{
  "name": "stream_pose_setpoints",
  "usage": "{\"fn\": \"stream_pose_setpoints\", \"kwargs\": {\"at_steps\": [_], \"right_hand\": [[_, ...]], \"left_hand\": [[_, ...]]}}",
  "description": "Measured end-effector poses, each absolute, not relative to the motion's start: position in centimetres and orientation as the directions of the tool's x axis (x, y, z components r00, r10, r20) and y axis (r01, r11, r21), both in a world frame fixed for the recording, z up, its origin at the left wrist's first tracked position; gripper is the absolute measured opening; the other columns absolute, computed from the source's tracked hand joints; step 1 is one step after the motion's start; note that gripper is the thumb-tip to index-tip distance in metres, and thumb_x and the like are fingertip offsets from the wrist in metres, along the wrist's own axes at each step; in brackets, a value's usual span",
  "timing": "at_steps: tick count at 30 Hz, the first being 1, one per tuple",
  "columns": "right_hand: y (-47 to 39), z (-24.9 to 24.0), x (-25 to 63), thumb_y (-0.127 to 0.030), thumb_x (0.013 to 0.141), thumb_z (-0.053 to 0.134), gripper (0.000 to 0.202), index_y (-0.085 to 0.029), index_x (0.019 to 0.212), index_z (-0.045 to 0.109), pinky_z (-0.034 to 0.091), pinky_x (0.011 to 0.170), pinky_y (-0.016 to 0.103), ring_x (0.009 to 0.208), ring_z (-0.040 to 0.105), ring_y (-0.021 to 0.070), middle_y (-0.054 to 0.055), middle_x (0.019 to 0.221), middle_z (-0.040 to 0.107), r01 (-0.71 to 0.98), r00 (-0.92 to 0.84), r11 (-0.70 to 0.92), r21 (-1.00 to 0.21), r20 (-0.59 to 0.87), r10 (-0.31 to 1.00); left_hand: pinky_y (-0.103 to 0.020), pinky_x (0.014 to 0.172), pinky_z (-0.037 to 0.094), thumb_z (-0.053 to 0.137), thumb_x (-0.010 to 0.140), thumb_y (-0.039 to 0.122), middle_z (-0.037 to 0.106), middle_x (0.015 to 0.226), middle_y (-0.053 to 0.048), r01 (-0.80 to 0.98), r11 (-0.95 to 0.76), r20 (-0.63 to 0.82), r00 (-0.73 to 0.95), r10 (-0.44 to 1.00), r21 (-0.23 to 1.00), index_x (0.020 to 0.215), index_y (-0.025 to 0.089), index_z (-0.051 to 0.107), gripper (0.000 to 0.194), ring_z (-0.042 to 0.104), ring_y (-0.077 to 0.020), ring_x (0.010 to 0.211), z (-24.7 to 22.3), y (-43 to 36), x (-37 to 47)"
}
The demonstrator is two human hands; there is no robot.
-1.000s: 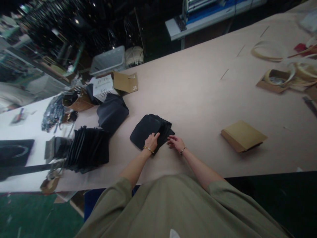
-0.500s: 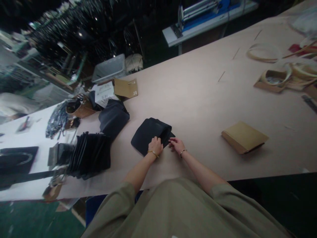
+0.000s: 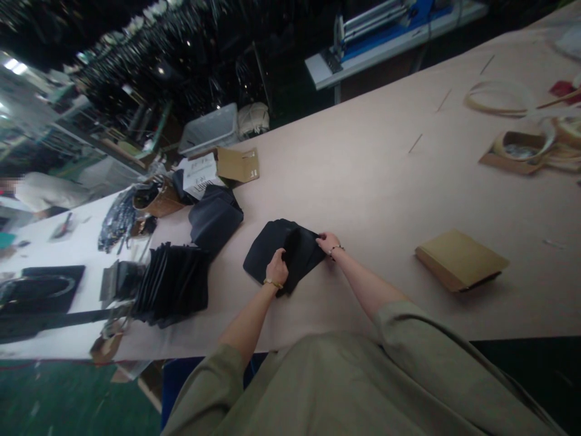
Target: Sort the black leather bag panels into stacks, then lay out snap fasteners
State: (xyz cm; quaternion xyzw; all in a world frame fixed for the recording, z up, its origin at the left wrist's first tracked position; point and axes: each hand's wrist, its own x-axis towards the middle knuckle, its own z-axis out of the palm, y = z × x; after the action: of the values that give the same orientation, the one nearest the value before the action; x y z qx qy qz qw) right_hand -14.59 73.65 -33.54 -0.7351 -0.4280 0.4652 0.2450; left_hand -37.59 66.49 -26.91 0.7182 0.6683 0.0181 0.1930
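In front of me a black sheet-like piece (image 3: pixel 264 245), possibly leather or fabric, lies on the table with a flap of it raised. My left hand (image 3: pixel 278 268) has its fingers closed on the near edge of the raised flap. At the right corner of the black piece, my right hand (image 3: pixel 328 241) pinches the edge between thumb and fingers. To the left stands a thick stack of folded black pieces (image 3: pixel 175 284), and behind it rests a heap of dark grey pieces (image 3: pixel 215 215).
A cardboard-coloured block (image 3: pixel 463 260) lies to the right on the table (image 3: pixel 354 169). At the back left are an open carton (image 3: pixel 238 165) and a brown container (image 3: pixel 163 200). Rolls of strip (image 3: pixel 521 145) lie far right. Another person (image 3: pixel 54 191) is at the far left.
My right hand has moved up and taken the black piece's right corner, pulling it out to the right. My left hand has shifted slightly left, and the flap is now opened wider.
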Motion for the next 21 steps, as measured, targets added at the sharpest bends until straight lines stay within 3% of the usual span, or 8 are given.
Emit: {"fn": "stream_pose_setpoints", "kwargs": {"at_steps": [4,6,8,10,14,16,18,21], "right_hand": [[74.3,-33.1,-14.5,-0.024,0.08,0.069,0.015,-0.013,0.089,0.073,0.048,0.087,0.03,0.09,0.067,0.0204,0.01,0.085,0.071,0.449,0.192,-0.522,-0.725,-0.493,0.849],[74.7,-32.6,-14.9,-0.026,0.08,0.07,0.015,-0.012,0.084,0.072,0.05,0.082,0.029,0.084,0.066,0.0189,0.009,0.079,0.069,0.45,0.19,-0.525,-0.722,-0.498,0.846],[75.2,-32.0,-15.4,-0.033,0.085,0.069,0.023,-0.01,0.086,0.069,0.052,0.078,0.03,0.078,0.065,0.0162,0.007,0.078,0.068,0.437,0.184,-0.526,-0.73,-0.5,0.847],[75.4,-31.5,-15.9,-0.041,0.09,0.065,0.033,-0.009,0.092,0.067,0.054,0.074,0.03,0.075,0.064,0.0141,0.005,0.082,0.066,0.419,0.18,-0.523,-0.742,-0.496,0.849],[74.7,-30.9,-16.1,-0.041,0.092,0.062,0.032,-0.01,0.098,0.065,0.055,0.076,0.031,0.081,0.064,0.0139,0.005,0.091,0.067,0.414,0.178,-0.511,-0.753,-0.484,0.857],[73.6,-30.9,-15.7,-0.032,0.086,0.068,0.023,-0.011,0.097,0.066,0.053,0.083,0.032,0.087,0.065,0.0154,0.007,0.095,0.068,0.43,0.181,-0.51,-0.745,-0.482,0.857],[72.2,-31.2,-15.3,-0.021,0.076,0.074,0.021,-0.012,0.094,0.068,0.051,0.089,0.032,0.094,0.065,0.0186,0.01,0.098,0.07,0.453,0.19,-0.519,-0.725,-0.49,0.85],[70.5,-31.7,-14.9,-0.013,0.064,0.076,0.027,-0.015,0.09,0.069,0.049,0.087,0.031,0.097,0.065,0.0229,0.011,0.097,0.071,0.468,0.205,-0.552,-0.69,-0.522,0.828]], "left_hand": [[-0.027,0.092,0.05,0.035,0.097,0.017,0.055,0.129,-0.005,0.958,0.005,-0.282,0.08,0.956,0.288,0.116,0.026,0.064,0.036,0.059,-0.0156,0.109,-27.4,66.2,-38.6],[-0.03,0.089,0.052,0.041,0.099,0.033,0.055,0.127,-0.006,0.974,-0.039,-0.304,0.107,0.947,0.223,0.116,0.029,0.066,0.03,0.057,-0.019,0.112,-27.6,65.7,-37.9],[-0.035,0.088,0.053,0.057,0.089,0.057,0.054,0.129,-0.008,0.98,-0.092,-0.291,0.141,0.946,0.175,0.12,0.027,0.064,0.044,0.052,-0.025,0.119,-27.8,65.1,-36.8],[-0.038,0.086,0.054,0.064,0.079,0.066,0.054,0.128,-0.01,0.984,-0.096,-0.273,0.134,0.953,0.149,0.121,0.025,0.063,0.059,0.05,-0.0286,0.121,-27.9,64.9,-36.0],[-0.034,0.093,0.052,0.043,0.098,0.038,0.06,0.121,-0.01,0.981,-0.009,-0.251,0.059,0.966,0.196,0.12,0.022,0.064,0.035,0.057,-0.0223,0.113,-28.1,65.2,-36.4],[-0.03,0.102,0.047,0.038,0.099,0.027,0.059,0.131,-0.009,0.962,0.023,-0.228,0.042,0.973,0.273,0.135,0.021,0.055,0.04,0.057,-0.0188,0.118,-28.3,65.6,-37.5],[-0.028,0.107,0.044,0.04,0.098,0.024,0.047,0.148,-0.008,0.934,0.032,-0.177,0.034,0.984,0.356,0.154,0.021,0.031,0.056,0.051,-0.0174,0.13,-28.4,65.7,-38.5],[-0.029,0.1,0.05,0.04,0.098,0.024,0.037,0.156,-0.008,0.927,0.021,-0.163,0.044,0.986,0.374,0.161,0.024,0.007,0.071,0.055,-0.0194,0.126,-28.5,65.7,-39.2]]}}
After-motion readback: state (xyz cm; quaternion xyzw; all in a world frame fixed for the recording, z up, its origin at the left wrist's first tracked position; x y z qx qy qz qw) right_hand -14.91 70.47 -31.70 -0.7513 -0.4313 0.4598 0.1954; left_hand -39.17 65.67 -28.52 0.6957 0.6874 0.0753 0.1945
